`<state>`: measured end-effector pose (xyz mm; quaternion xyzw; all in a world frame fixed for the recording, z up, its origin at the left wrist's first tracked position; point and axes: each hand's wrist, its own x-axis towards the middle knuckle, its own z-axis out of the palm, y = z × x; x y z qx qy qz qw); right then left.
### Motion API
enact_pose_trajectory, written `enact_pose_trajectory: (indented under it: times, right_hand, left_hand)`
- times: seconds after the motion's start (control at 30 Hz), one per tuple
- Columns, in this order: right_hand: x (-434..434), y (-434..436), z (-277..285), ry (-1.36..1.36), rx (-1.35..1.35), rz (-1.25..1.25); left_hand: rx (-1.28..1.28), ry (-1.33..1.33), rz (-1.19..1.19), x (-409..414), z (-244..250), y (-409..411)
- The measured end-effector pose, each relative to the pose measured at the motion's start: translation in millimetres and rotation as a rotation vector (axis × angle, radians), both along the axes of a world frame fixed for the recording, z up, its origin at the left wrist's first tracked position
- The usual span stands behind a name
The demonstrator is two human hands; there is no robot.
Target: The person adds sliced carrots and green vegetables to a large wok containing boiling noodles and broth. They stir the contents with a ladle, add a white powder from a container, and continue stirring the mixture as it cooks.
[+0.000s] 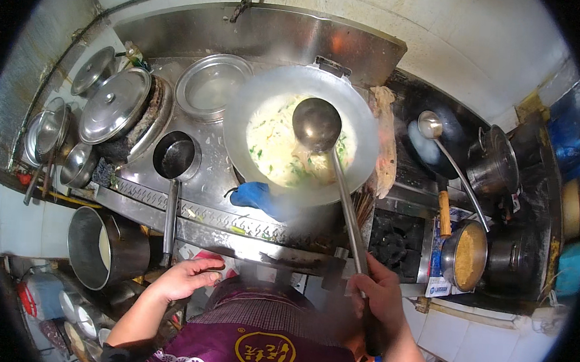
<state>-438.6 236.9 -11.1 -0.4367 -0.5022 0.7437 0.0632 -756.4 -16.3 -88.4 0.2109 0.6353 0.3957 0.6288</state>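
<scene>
My right hand (377, 286) is closed round the long handle of a metal ladle (317, 125). The ladle's bowl is over a large wok (363, 130), above pale, steaming soup (277, 140) with green leaves and what look like noodles. At the front of the stove my left hand (192, 277) holds nothing, its fingers apart. Nearest to it is the handle of a small dark saucepan (174, 155). A blue cloth (254, 199) lies against the wok's near left rim.
A lidded pot (115, 105) and a metal basin (213, 87) stand on the left. A deep pot (109, 249) is below them. To the right are a second wok (424, 149) with a ladle (431, 125), a burner (390, 244) and a bowl of yellowish food (469, 256).
</scene>
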Motion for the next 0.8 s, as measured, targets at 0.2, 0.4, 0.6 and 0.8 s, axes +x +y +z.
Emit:
enact_pose_trajectory:
  times: [0.2, 0.4, 0.6, 0.8]
  right_hand:
    - [39, 14, 45, -0.752, 1.231, 0.625]
    - [7, -4, 46, -0.971, 0.989, 1.043]
    - [-66, 6, -58, -0.996, 1.406, 0.870]
    - [-111, 48, -100, -0.918, 1.555, 0.673]
  left_hand:
    - [0.012, -0.049, -0.023, -10, -21, -6]
    - [0.106, -0.024, -0.018, -11, -36, -7]
    - [0.141, 0.024, -0.050, -23, -27, -11]
    - [0.052, -0.047, 0.061, -18, -20, -22]
